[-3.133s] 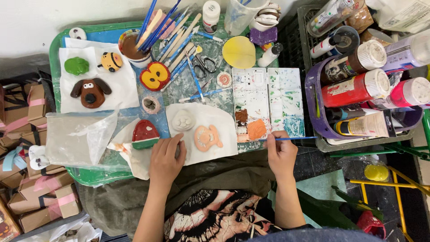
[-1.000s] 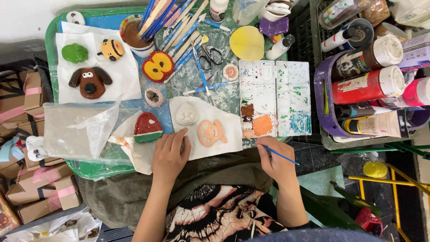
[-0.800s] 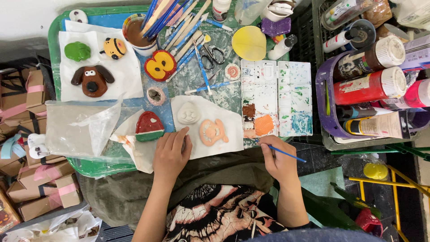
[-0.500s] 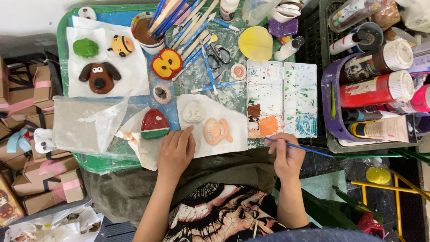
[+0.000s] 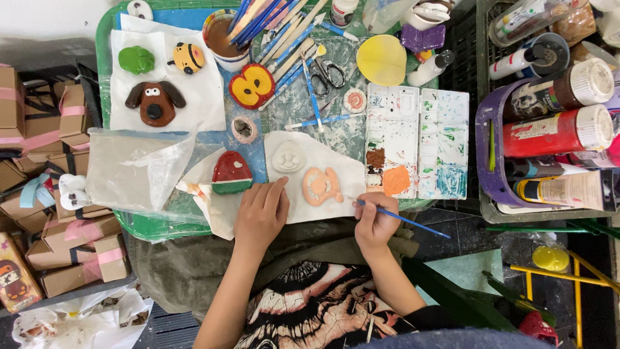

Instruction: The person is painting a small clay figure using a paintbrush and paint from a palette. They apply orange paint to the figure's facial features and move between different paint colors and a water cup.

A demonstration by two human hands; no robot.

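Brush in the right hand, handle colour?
Blue handle on the brush, held in the right hand. Head view, the only one, shows it clearly.

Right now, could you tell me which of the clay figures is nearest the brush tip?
The orange figure on the white paper; the unpainted white one lies farther off.

Both hands low and forward, forearms reaching up from the lap.
Left hand (image 5: pixel 259 216) lies flat, palm down, fingers (image 5: pixel 274 196) together and stretched; right hand (image 5: pixel 376 221) is curled in a pinch, wrist bent slightly inward.
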